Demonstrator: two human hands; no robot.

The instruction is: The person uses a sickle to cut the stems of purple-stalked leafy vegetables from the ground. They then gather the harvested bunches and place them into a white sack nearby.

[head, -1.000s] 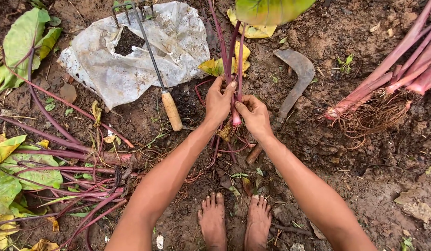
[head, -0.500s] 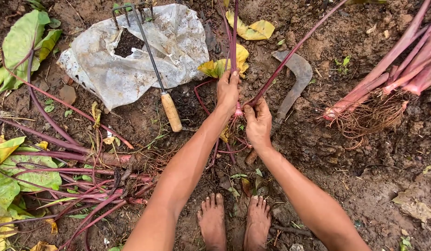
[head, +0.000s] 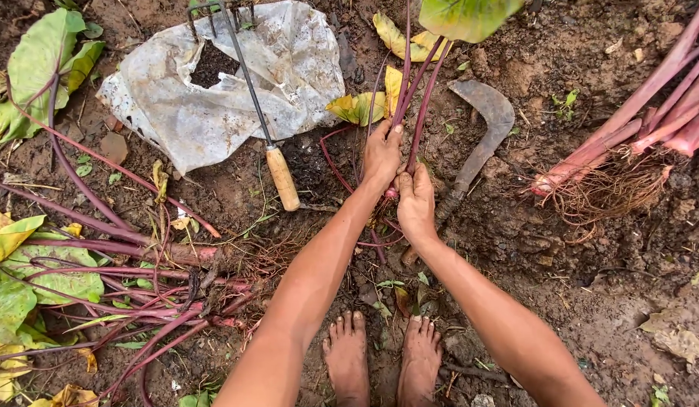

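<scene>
Soil (head: 590, 301), dark and damp, fills the whole scene, littered with roots and dry leaves. Largest on it is a crumpled white plastic sheet (head: 214, 90) at the upper left, with a small heap of dark earth on it. Across the left side sprawls a heap of pulled plants (head: 101, 279), with broad green and yellowing leaves and long purple-red stalks. At the upper right lies a bundle of thick pink stalks (head: 636, 128), their tangled brown roots pointing toward the middle.

A hand rake (head: 248, 75) with metal tines and a pale wooden handle rests partly over the sheet, its handle end on the ground near the hands. A curved sickle blade (head: 481, 132) lies flat on the soil just right of the hands.

The person squats with bare feet (head: 383, 358) close together at the bottom, both arms stretched forward. The left hand (head: 381, 154) is clenched around a cluster of thin red stems (head: 417, 83) that rise toward a green leaf at the top edge. The right hand (head: 416, 203) sits just below and beside it, fingers closed on the pink base of the same stems, right where they meet the ground. The two hands touch each other.
</scene>
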